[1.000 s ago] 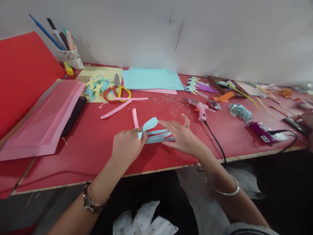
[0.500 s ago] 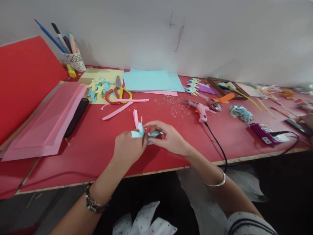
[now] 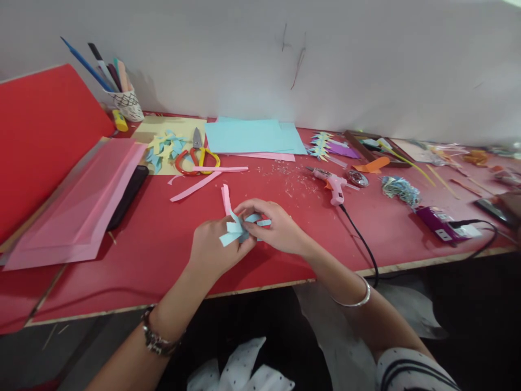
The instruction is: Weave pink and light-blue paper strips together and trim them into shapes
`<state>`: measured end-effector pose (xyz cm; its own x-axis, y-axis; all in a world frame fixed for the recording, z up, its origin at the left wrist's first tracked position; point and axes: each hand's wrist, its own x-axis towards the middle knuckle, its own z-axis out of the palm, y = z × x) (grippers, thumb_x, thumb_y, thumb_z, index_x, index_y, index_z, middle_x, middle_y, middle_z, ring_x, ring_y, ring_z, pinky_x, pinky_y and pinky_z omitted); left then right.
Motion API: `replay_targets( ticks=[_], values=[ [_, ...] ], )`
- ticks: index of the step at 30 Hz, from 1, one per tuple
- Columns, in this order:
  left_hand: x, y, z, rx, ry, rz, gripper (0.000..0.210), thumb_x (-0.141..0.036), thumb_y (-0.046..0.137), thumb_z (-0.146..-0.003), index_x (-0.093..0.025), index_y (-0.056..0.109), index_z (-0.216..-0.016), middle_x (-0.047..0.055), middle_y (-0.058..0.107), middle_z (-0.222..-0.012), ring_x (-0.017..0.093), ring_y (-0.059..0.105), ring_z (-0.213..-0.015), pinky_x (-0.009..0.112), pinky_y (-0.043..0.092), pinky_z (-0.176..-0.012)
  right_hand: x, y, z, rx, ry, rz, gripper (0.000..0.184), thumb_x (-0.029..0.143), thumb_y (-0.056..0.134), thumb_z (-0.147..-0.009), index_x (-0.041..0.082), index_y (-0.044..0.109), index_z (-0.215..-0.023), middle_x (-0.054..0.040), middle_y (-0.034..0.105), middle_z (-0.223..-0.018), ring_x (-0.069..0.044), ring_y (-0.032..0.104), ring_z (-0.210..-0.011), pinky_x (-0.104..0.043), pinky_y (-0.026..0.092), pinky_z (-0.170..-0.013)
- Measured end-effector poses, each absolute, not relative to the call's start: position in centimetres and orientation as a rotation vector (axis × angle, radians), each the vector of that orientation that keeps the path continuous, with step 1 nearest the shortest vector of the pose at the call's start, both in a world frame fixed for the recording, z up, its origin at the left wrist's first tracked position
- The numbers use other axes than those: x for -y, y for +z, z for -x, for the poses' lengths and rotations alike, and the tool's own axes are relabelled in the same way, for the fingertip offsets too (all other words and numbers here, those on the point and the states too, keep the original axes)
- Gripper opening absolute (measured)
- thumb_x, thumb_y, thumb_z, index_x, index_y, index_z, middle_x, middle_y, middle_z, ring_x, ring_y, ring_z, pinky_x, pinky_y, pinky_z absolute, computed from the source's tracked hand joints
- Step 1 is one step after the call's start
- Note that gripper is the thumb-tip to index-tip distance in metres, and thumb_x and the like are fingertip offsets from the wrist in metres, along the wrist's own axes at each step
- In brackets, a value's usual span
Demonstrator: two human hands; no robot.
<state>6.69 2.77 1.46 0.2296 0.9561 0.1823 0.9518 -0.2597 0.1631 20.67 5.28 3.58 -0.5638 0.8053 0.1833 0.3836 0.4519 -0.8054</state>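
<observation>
Light-blue paper strips [image 3: 233, 231] are pinched between both hands above the red table. My left hand [image 3: 214, 244] is closed on them from the left, its thumb beneath. The fingers of my right hand [image 3: 272, 225] close on the same strips from the right, and several strip ends fan out around the fingertips. Just behind the hands stands a folded pink paper strip [image 3: 226, 198]. How the blue strips join is hidden by the fingers. Farther back, long pink strips [image 3: 195, 187] lie beside red-and-yellow-handled scissors [image 3: 197, 155].
A pink glue gun [image 3: 336, 187] with a black cord lies right of my hands. Blue sheets [image 3: 244, 136] rest by the wall, pink sheets [image 3: 77, 206] at left. A pen cup [image 3: 128, 104] stands at back left. A purple box [image 3: 442, 224] is at right, near another person's hand [image 3: 510, 206].
The blue strip ends at my left hand have turned and spread, now pointing down-left. My right fingers have shifted slightly left over the strips, and my left thumb reaches farther right.
</observation>
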Motion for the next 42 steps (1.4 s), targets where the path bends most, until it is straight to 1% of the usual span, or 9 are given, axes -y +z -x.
replay_targets(
  ticks=[7, 11, 15, 18, 22, 26, 32, 38, 42],
  values=[
    [-2.7, 1.5, -6.7, -1.926, 0.413, -2.480, 0.039, -0.026, 0.028, -0.080, -0.014, 0.061, -0.064, 0.009, 0.055, -0.047, 0.019, 0.055, -0.047, 0.024, 0.026, -0.042, -7.0, 5.3, -20.7, 2.273, 0.816, 0.958, 0.019, 0.027, 0.044, -0.082, 0.017, 0.057, -0.093, -0.0018, 0.064, -0.086, -0.010, 0.057, -0.079, -0.026, 0.041, -0.078],
    [-2.8, 1.5, -6.7, -1.960, 0.427, -2.452, 0.041, -0.028, 0.028, -0.081, -0.014, 0.060, -0.060, 0.008, 0.053, -0.044, 0.019, 0.053, -0.046, 0.024, 0.026, -0.042, -11.0, 5.2, -20.8, 2.325, 0.663, 1.024, 0.021, 0.019, 0.039, -0.082, 0.017, 0.056, -0.095, -0.0033, 0.063, -0.096, -0.011, 0.056, -0.085, -0.026, 0.042, -0.080],
    [-2.8, 1.4, -6.5, -1.968, 0.436, -2.402, 0.038, -0.028, 0.031, -0.080, -0.014, 0.061, -0.062, 0.008, 0.054, -0.044, 0.019, 0.054, -0.047, 0.024, 0.027, -0.043, -15.5, 3.3, -20.3, 2.370, 0.254, 1.454, 0.032, 0.009, 0.038, -0.080, 0.010, 0.053, -0.109, -0.0119, 0.055, -0.116, -0.017, 0.047, -0.107, -0.033, 0.033, -0.093],
    [-2.7, 1.2, -6.3, -1.952, 0.443, -2.416, 0.037, -0.026, 0.032, -0.081, -0.014, 0.061, -0.061, 0.008, 0.056, -0.047, 0.018, 0.055, -0.049, 0.024, 0.027, -0.044, -17.5, 1.7, -19.4, 2.400, 0.227, 1.507, 0.035, 0.014, 0.043, -0.081, 0.005, 0.049, -0.115, -0.0178, 0.052, -0.119, -0.021, 0.045, -0.111, -0.034, 0.032, -0.095],
    [-2.6, 1.1, -6.1, -1.929, 0.457, -2.461, 0.040, -0.025, 0.030, -0.082, -0.014, 0.061, -0.059, 0.008, 0.057, -0.047, 0.019, 0.055, -0.049, 0.024, 0.028, -0.044, -18.3, 0.5, -18.0, 2.450, 0.216, 1.504, 0.034, 0.019, 0.047, -0.082, 0.007, 0.051, -0.113, -0.0164, 0.051, -0.116, -0.020, 0.046, -0.108, -0.032, 0.035, -0.091],
    [-2.7, 1.2, -6.1, -1.938, 0.462, -2.441, 0.039, -0.024, 0.031, -0.081, -0.014, 0.060, -0.058, 0.008, 0.056, -0.045, 0.018, 0.054, -0.047, 0.023, 0.026, -0.042, -18.7, 0.4, -17.5, 2.443, 0.228, 1.508, 0.023, 0.015, 0.043, -0.082, 0.010, 0.057, -0.100, -0.0125, 0.054, -0.107, -0.017, 0.050, -0.097, -0.028, 0.039, -0.082],
    [-3.0, 0.8, -6.1, -1.971, 0.467, -2.427, 0.038, -0.025, 0.033, -0.081, -0.014, 0.058, -0.054, 0.007, 0.054, -0.043, 0.017, 0.052, -0.044, 0.022, 0.024, -0.042, -18.8, 0.9, -17.8, 2.414, 0.252, 1.538, 0.018, 0.011, 0.045, -0.079, 0.012, 0.060, -0.088, -0.0090, 0.058, -0.095, -0.016, 0.053, -0.083, -0.026, 0.040, -0.073],
    [-3.0, 0.6, -6.1, -1.966, 0.491, -2.491, 0.037, -0.025, 0.035, -0.080, -0.013, 0.056, -0.052, 0.006, 0.051, -0.040, 0.016, 0.049, -0.040, 0.022, 0.019, -0.040, -18.5, 0.8, -18.3, 2.430, 0.284, 1.493, 0.017, 0.018, 0.055, -0.077, 0.011, 0.061, -0.091, -0.0087, 0.058, -0.096, -0.014, 0.053, -0.081, -0.024, 0.039, -0.072],
    [-3.0, 0.4, -6.1, -1.971, 0.570, -2.524, 0.038, -0.025, 0.033, -0.080, -0.013, 0.056, -0.052, 0.007, 0.052, -0.041, 0.015, 0.048, -0.039, 0.022, 0.018, -0.040, -18.9, 0.5, -18.6, 2.431, 0.329, 1.473, 0.018, 0.013, 0.056, -0.074, 0.010, 0.062, -0.090, -0.0054, 0.060, -0.084, -0.011, 0.052, -0.073, -0.021, 0.038, -0.070]
  ],
)
